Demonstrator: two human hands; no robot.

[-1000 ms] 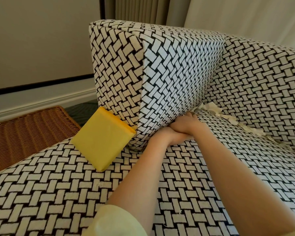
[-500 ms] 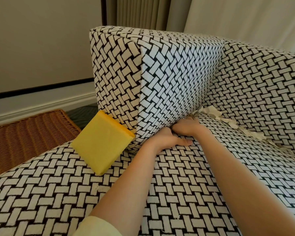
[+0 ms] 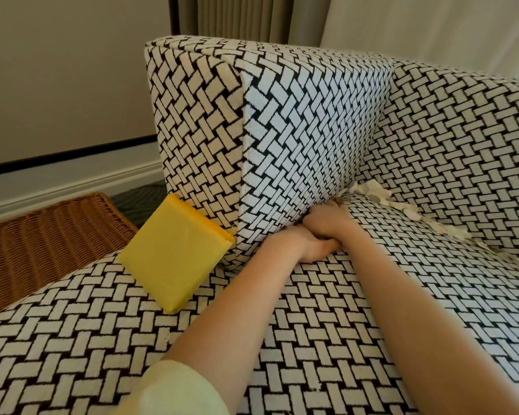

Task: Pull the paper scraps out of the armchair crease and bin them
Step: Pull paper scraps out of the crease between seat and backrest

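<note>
Head view
- armchair [image 3: 282, 324]: black-and-white woven pattern, fills most of the frame, seen from the front of the seat.
- armrest [image 3: 297, 139]: tall block on the left side of the seat, front face turned toward the camera.
- paper scraps [image 3: 381, 196]: pale torn bits wedged in the crease [image 3: 489, 251] where the seat meets the back. They bunch thickest at the corner by the armrest, then trail off to the right.
- right hand [image 3: 327, 218]: knuckles up, at the foot of the armrest where it meets the seat, just beside the nearest scraps. Fingertips are buried in the gap, so I can't tell whether it grips anything.
- left hand [image 3: 300, 245]: pressed against the right hand from below and left, thumb lying under the right wrist. Fingers are hidden, so its grip can't be told.
- sleeve [image 3: 177, 390]: pale yellow, on the left arm at the bottom edge.
- yellow block [image 3: 174, 253]: flat square pad, tilted, leaning on the armrest's front, lower edge on the seat.
- basket [image 3: 42, 241]: brown wicker, on the floor left of the chair, well apart from the hands.
- wall [image 3: 57, 70]: beige, with a white skirting board below.
</note>
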